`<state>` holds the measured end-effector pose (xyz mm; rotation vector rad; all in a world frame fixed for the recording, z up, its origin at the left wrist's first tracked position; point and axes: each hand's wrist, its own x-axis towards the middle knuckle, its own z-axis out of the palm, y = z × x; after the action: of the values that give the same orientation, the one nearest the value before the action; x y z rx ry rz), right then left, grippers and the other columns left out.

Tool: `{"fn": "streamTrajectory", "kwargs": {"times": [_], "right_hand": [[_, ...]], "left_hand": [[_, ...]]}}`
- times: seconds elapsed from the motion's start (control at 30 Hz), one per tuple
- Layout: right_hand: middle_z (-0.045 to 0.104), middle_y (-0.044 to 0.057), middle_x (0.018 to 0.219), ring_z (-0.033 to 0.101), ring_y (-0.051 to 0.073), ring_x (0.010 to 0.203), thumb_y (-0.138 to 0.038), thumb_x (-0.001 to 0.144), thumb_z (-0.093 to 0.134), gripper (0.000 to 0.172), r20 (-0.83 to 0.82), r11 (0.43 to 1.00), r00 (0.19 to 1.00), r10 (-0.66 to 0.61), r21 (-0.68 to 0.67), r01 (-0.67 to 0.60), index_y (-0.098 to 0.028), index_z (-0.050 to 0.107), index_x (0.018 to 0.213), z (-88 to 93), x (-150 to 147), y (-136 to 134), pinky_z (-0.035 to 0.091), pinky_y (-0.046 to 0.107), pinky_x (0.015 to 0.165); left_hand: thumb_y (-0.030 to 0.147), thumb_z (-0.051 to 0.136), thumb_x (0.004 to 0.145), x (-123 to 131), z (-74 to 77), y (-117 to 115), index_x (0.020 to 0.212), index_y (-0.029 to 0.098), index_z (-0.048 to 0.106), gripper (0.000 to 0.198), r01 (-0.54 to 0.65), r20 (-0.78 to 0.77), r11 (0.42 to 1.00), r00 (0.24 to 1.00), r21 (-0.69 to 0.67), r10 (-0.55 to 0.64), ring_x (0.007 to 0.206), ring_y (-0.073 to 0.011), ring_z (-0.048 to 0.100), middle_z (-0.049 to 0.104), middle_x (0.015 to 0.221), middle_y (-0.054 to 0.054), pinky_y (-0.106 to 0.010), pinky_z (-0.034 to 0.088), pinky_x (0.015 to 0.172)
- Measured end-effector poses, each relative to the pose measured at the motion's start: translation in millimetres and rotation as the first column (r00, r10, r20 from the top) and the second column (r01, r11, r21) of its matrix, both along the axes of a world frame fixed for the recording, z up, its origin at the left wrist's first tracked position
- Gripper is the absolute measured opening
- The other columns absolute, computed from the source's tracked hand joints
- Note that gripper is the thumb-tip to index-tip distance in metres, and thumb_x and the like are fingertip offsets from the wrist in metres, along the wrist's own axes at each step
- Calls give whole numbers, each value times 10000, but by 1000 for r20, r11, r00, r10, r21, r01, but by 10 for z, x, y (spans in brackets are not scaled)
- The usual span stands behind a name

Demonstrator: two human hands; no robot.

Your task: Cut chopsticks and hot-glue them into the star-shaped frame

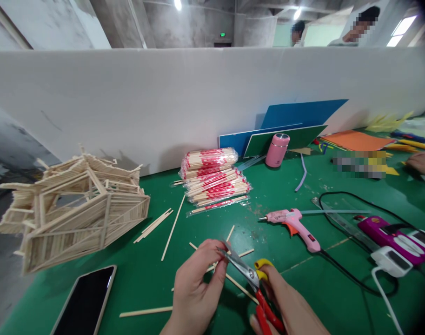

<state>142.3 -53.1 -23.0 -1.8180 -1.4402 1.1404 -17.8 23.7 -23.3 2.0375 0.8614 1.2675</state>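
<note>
Stick model (83, 223) at tabletop's (142, 284) left edge, seemingly part-built; loose sticks (155, 224) remain; left fingers (217, 277) pinch apparently one stick (231, 231), right fingers (275, 280) grip part-open scissors (250, 273).

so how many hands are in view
3: the left hand, front centre; the right hand, beside it holding scissors; another person's hand, at the right edge, partly cut off. Others may be hidden behind the white partition.
</note>
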Motion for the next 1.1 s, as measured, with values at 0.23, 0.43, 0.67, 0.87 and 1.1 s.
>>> {"fn": "streamTrajectory", "kwargs": {"times": [0.23,0.43,0.67,0.87,1.1], "right_hand": [[607,-37,592,579,144,503,-212,556,588,401,3,1000,1000,-2,-28,2,-257,506,946,1,-4,8,396,206,469],[634,-9,667,602,153,560,-239,559,595,396,4,997,1000,1,-72,0,-224,508,945,-6,9,22,412,197,491],[661,16,738,627,151,610,-222,577,582,402,-31,988,999,19,-155,-23,-188,511,971,-87,-33,28,426,167,496],[656,30,736,615,140,595,-213,602,566,360,-37,988,999,38,-146,-43,-175,520,957,-107,-34,-6,421,159,484],[636,1,701,596,141,574,-258,600,589,388,-43,993,997,56,-105,-60,-216,492,973,-35,-28,-31,416,178,488]], "left_hand": [[18,498,729,9,29,20,824,189,547,201,-5,-19,997,1000,75,6,836,-127,601,619,859,-21,-241,486,769],[28,507,727,17,59,30,830,176,569,190,-56,-155,963,983,262,99,822,-133,618,658,810,-27,-291,473,847],[50,482,743,19,119,25,798,171,561,154,-66,-209,933,967,353,147,802,-144,627,662,757,-25,-308,503,810],[39,486,729,35,114,30,781,178,540,158,-38,-185,938,977,344,107,735,-125,627,650,728,-7,-309,497,814],[51,485,731,36,126,12,791,187,535,157,-49,-197,938,973,343,123,748,-140,626,648,721,-12,-315,504,793]]}}
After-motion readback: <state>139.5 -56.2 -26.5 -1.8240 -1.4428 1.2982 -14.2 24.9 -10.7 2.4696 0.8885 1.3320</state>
